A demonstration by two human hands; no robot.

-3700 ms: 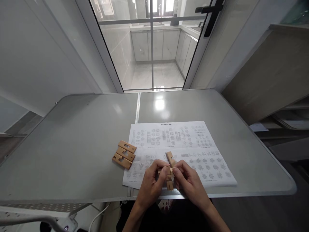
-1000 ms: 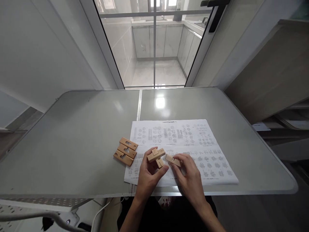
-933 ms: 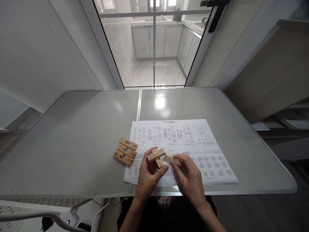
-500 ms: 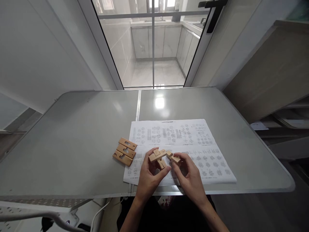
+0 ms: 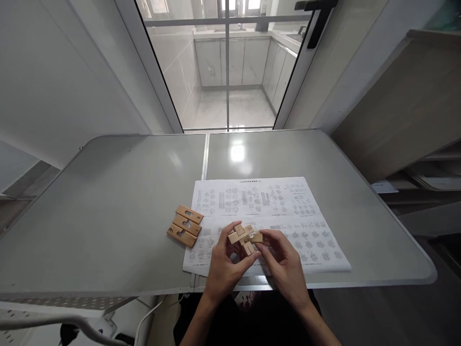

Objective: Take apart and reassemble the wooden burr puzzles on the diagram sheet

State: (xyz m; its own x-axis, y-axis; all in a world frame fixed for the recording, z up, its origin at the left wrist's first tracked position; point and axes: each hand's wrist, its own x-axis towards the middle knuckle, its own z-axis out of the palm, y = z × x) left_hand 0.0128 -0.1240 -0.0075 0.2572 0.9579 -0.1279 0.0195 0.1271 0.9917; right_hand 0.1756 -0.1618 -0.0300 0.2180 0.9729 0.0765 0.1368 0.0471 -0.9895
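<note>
My left hand (image 5: 226,266) grips a small cluster of joined wooden puzzle pieces (image 5: 240,235) above the near edge of the instruction sheet (image 5: 266,218). My right hand (image 5: 283,264) pinches one more wooden piece (image 5: 256,237) and holds it against the right side of that cluster. Three flat notched wooden pieces (image 5: 184,226) lie side by side on the table, left of the sheet, untouched.
The grey folding table (image 5: 108,211) has a seam down its middle and a near edge just under my wrists. A glass sliding door (image 5: 226,62) stands behind it. Wooden shelving (image 5: 414,125) is at the right, and a white cable hangs under the table.
My right hand has brought its single piece leftward until it meets the cluster in my left hand. The cluster has turned slightly. The three loose pieces have not moved.
</note>
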